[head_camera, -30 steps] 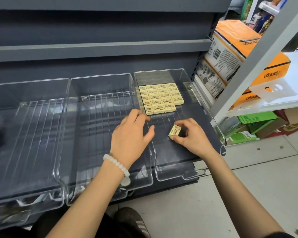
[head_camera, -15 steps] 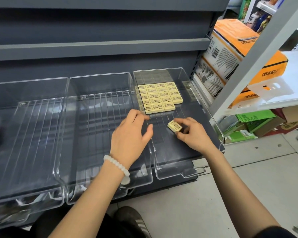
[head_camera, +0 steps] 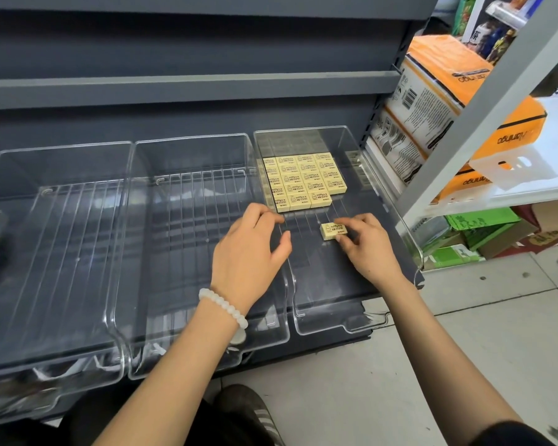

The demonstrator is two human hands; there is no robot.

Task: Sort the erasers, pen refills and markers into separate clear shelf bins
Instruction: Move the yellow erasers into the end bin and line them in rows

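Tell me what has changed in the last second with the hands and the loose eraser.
The right hand has turned the loose eraser from standing nearly on edge to lying flat, low over the floor of the right bin, and still pinches it. The left hand stays open over the wall between the bins. The block of erasers at the back has not moved.

My right hand (head_camera: 369,249) pinches a loose eraser (head_camera: 332,230) in the right-hand clear bin (head_camera: 400,226), at five o'clock from the tidy block of erasers (head_camera: 303,181); my left hand (head_camera: 250,252), fingers relaxed, hovers over the wall between middle bin (head_camera: 187,149) and right one
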